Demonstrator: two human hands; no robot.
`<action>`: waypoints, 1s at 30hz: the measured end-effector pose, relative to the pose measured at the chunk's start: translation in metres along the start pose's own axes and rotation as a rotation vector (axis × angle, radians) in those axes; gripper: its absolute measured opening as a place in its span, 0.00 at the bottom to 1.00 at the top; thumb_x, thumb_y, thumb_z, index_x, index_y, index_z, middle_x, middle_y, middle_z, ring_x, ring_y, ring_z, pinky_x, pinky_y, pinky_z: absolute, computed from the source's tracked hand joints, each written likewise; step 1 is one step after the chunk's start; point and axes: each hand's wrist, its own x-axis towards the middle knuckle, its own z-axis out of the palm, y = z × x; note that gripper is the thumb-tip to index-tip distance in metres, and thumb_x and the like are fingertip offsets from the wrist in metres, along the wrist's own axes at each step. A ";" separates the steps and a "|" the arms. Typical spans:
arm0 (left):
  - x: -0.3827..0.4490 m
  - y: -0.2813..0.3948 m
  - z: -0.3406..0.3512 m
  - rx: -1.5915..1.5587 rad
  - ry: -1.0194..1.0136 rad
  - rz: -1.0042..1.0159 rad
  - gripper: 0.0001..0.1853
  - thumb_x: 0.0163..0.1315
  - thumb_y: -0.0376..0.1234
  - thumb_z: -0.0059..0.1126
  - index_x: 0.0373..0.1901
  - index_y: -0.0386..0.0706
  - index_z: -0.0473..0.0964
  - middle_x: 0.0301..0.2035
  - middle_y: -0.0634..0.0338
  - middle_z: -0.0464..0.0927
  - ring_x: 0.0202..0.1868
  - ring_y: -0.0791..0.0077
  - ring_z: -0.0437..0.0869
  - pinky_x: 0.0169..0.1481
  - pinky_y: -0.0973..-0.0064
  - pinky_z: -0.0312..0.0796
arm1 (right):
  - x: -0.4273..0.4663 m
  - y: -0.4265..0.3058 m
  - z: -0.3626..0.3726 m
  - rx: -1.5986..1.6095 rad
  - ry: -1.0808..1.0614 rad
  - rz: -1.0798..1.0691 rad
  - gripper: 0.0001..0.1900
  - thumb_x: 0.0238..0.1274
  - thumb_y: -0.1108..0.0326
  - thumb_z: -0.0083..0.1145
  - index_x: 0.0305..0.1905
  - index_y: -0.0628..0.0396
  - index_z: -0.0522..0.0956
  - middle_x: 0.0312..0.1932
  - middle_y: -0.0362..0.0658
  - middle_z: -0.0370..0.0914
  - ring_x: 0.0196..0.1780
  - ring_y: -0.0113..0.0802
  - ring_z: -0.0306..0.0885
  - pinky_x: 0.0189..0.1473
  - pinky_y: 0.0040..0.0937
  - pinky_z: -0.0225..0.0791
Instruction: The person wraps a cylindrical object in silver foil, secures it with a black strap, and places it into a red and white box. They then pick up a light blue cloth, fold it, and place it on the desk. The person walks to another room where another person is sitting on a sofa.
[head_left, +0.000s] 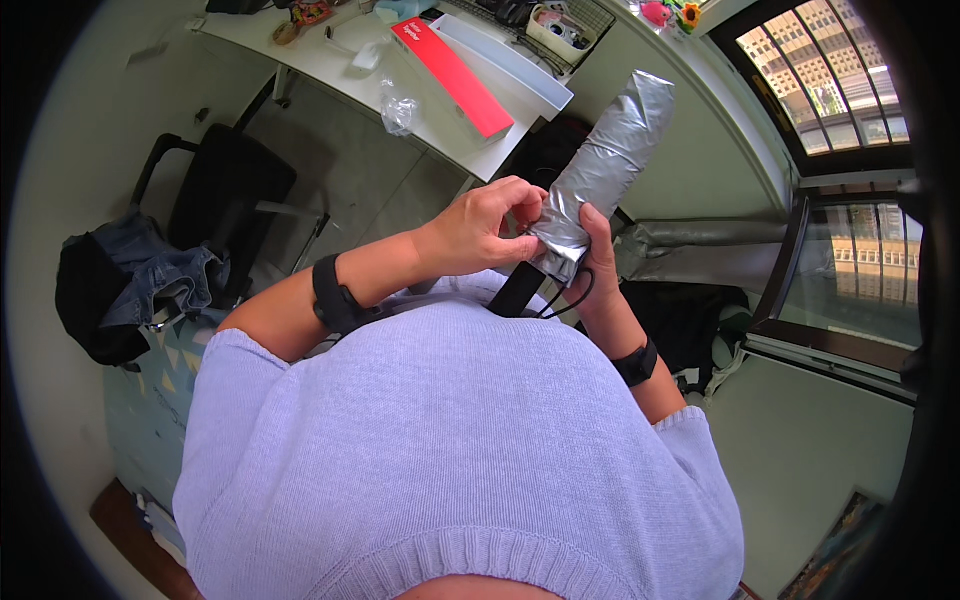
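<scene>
A folded umbrella with silver fabric (611, 154) slants up and to the right in front of my chest. Its black handle (517, 290) points down to the left, and a thin dark cord (581, 292) loops beside it. My right hand (600, 251) grips the lower end of the silver fabric from the right, thumb on top, the other fingers largely hidden behind. From the left, my left hand (502, 225) pinches the fabric's lower edge near the handle, with its fingers bent and partly hidden. Both wrists wear dark bands.
Ahead, a white desk (480, 161) holds a red box (454, 79), an open white tray (502, 64), crumpled clear plastic (397, 109) and a basket (559, 34). A black chair (232, 180) with denim clothing (161, 270) stands left. Windows (847, 277) are at right.
</scene>
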 end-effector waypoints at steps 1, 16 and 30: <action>-0.001 0.001 0.000 0.019 0.024 0.024 0.12 0.52 0.27 0.64 0.37 0.37 0.71 0.39 0.54 0.76 0.36 0.70 0.79 0.44 0.70 0.74 | 0.000 0.001 0.001 -0.001 0.012 -0.005 0.29 0.66 0.48 0.49 0.59 0.64 0.69 0.50 0.49 0.76 0.46 0.35 0.81 0.51 0.35 0.76; 0.004 -0.004 -0.015 0.846 -0.108 0.451 0.05 0.48 0.30 0.56 0.24 0.40 0.70 0.24 0.57 0.72 0.27 0.64 0.78 0.32 0.70 0.73 | 0.001 0.010 0.008 -0.124 0.166 -0.067 0.22 0.64 0.57 0.56 0.53 0.65 0.72 0.44 0.45 0.77 0.44 0.31 0.79 0.48 0.31 0.75; -0.014 -0.035 -0.032 -0.082 0.080 -0.332 0.16 0.65 0.43 0.57 0.39 0.39 0.73 0.36 0.61 0.77 0.38 0.76 0.80 0.43 0.75 0.73 | 0.012 0.019 0.003 -0.355 0.300 -0.199 0.16 0.65 0.57 0.58 0.47 0.59 0.73 0.36 0.40 0.77 0.36 0.25 0.77 0.41 0.27 0.72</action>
